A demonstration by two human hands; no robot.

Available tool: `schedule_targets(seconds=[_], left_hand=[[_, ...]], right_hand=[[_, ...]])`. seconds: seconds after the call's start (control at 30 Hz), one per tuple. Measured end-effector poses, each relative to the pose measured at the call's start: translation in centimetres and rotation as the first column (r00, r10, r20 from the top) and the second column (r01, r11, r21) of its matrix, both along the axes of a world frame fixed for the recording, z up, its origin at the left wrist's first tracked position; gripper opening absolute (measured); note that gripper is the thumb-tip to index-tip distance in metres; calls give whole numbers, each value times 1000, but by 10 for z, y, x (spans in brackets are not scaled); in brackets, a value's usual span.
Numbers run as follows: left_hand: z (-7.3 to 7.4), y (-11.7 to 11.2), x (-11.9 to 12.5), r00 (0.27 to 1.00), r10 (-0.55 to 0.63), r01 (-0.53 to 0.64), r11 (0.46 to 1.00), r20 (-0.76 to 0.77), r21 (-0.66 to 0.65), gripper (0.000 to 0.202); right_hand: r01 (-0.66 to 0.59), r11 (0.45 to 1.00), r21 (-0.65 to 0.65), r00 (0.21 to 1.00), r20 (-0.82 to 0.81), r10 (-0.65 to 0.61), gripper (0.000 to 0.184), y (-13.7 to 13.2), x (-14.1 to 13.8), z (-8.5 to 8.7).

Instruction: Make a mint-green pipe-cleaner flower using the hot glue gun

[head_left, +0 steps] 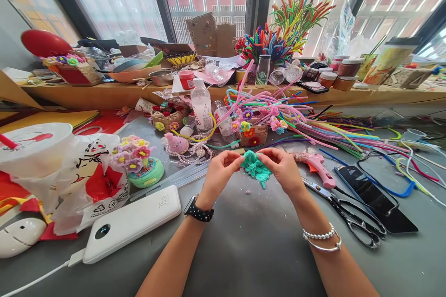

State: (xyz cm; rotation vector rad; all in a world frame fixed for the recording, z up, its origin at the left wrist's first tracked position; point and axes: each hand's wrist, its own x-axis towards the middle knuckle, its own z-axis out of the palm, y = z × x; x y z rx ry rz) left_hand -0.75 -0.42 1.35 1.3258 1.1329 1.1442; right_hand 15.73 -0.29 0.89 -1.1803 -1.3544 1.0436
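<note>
Between my two hands, a little above the grey table, is a teal pipe-cleaner flower (257,169) with ruffled, fuzzy petals. My left hand (226,167) pinches its left edge between thumb and fingers. On the opposite side, my right hand (279,165) grips the upper right edge the same way. Just right of that hand lies a pink glue gun (318,169). Black-handled scissors (344,211) rest nearer to me, beside my right forearm. Clear glue sticks (174,177) lie left of my left hand.
A white power bank (132,222) with a cable lies at the left, near a plastic bag (94,171). A dark phone (378,199) is at the right. Behind my hands are a plastic bottle (201,104), a flower basket (256,135) and a pile of pipe cleaners (306,125).
</note>
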Motion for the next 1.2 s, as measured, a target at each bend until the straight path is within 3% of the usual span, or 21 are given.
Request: schedule_targets(seconds=[0.23, 0.57, 0.77, 1.0, 1.2], left_hand=[[2, -1, 1, 997, 12, -11, 1000, 73, -24, 32], [6, -4, 3, 960, -77, 100, 992, 269, -72, 31], [8, -8, 6, 950, -89, 115, 991, 300, -71, 42], [8, -7, 7, 951, -62, 85, 994, 302, -65, 40], [6, -3, 1, 978, -51, 66, 995, 201, -70, 39]], right_hand=[[34, 999, 10, 996, -77, -33, 29, 2, -4, -4], [115, 993, 16, 978, -176, -111, 28, -1, -10, -1], [100, 995, 18, 969, -229, -93, 27, -2, -13, -1], [21, 1000, 23, 985, -173, -17, 30, -4, -15, -1], [-57, 998, 24, 998, -12, 58, 32, -2, -7, 2]])
